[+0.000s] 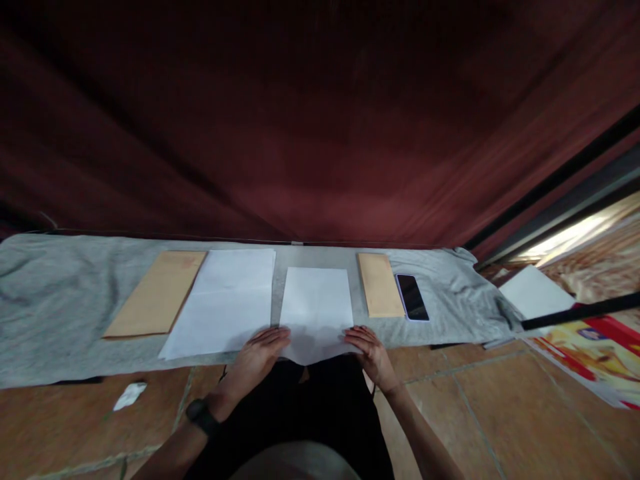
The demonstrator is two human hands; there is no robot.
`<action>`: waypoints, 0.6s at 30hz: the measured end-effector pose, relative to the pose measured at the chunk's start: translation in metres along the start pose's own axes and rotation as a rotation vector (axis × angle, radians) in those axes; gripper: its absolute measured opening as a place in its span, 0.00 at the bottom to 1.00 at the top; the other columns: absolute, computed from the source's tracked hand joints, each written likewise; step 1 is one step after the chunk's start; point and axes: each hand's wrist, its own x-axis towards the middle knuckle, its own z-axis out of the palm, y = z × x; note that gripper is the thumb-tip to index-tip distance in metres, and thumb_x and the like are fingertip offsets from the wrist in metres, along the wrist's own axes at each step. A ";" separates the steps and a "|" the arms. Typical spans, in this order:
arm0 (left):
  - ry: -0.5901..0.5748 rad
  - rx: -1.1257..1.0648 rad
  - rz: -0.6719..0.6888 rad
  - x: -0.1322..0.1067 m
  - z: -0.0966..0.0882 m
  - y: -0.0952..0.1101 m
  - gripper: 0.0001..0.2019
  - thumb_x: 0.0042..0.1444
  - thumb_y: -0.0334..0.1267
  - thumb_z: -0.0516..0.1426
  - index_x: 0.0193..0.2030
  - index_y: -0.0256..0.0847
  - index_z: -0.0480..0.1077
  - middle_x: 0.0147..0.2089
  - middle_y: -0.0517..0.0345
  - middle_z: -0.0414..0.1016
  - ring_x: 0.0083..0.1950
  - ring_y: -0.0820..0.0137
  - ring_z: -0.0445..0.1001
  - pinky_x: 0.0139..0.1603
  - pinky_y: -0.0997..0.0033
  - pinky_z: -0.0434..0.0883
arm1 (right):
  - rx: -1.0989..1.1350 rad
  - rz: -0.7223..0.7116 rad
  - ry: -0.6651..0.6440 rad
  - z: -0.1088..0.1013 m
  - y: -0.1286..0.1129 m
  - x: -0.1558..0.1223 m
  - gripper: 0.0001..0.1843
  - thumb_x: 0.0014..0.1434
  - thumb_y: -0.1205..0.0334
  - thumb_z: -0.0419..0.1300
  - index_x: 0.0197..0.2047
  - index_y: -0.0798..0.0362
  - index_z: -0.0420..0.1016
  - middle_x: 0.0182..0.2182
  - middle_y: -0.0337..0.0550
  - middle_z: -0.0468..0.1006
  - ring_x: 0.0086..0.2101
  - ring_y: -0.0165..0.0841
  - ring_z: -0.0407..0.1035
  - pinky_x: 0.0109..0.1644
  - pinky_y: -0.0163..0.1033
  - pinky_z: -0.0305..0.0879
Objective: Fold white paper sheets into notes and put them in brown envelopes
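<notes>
A white sheet of paper (317,303) lies in front of me on the grey cloth, its near edge bowed and hanging slightly over the table's front. My left hand (263,347) grips its near left edge, thumb hidden beneath or behind the fingers. At the near right edge, my right hand (367,347) holds the same sheet, fingers pressed together. Left of it lies a stack of white paper (227,300), partly over or against brown envelopes (157,293). To the right are a smaller brown envelope (380,285) and a phone (412,297) with a dark screen.
Grey cloth (450,300) covers the narrow table, with a dark red curtain (310,147) hanging behind it. A dark metal bar (580,312) and a colourful printed box (595,353) are at the right. A crumpled white scrap (130,395) lies on the tiled floor.
</notes>
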 end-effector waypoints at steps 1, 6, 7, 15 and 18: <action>0.025 -0.016 -0.010 -0.001 0.001 -0.002 0.24 0.54 0.21 0.52 0.52 0.46 0.77 0.58 0.58 0.78 0.60 0.66 0.75 0.65 0.57 0.70 | 0.005 0.001 0.003 0.000 0.000 0.000 0.29 0.59 0.76 0.55 0.59 0.42 0.74 0.56 0.41 0.78 0.59 0.37 0.68 0.68 0.56 0.59; 0.067 -0.058 -0.035 0.006 0.003 -0.013 0.25 0.51 0.20 0.52 0.50 0.46 0.78 0.58 0.57 0.79 0.59 0.66 0.76 0.65 0.58 0.71 | 0.043 0.029 0.076 0.002 -0.001 0.006 0.29 0.57 0.78 0.55 0.57 0.43 0.76 0.55 0.43 0.78 0.58 0.38 0.69 0.66 0.55 0.62; 0.049 -0.066 -0.040 0.008 0.001 -0.013 0.25 0.52 0.20 0.53 0.51 0.46 0.78 0.58 0.57 0.78 0.59 0.66 0.76 0.65 0.58 0.70 | 0.049 0.043 0.080 0.002 -0.001 0.008 0.28 0.57 0.78 0.55 0.56 0.43 0.77 0.55 0.43 0.79 0.57 0.38 0.69 0.65 0.54 0.63; 0.013 -0.343 -0.419 0.031 -0.013 -0.003 0.16 0.63 0.46 0.52 0.42 0.43 0.79 0.42 0.54 0.84 0.44 0.63 0.80 0.49 0.65 0.75 | 0.060 0.343 0.138 -0.003 -0.010 0.030 0.15 0.67 0.55 0.54 0.44 0.49 0.82 0.40 0.46 0.84 0.44 0.41 0.77 0.54 0.47 0.71; 0.119 -0.440 -0.525 0.047 -0.013 -0.001 0.17 0.61 0.49 0.53 0.40 0.41 0.78 0.36 0.56 0.82 0.40 0.64 0.78 0.43 0.68 0.74 | 0.076 0.486 0.160 0.001 -0.011 0.043 0.20 0.69 0.50 0.51 0.44 0.52 0.81 0.37 0.47 0.84 0.41 0.41 0.77 0.47 0.42 0.73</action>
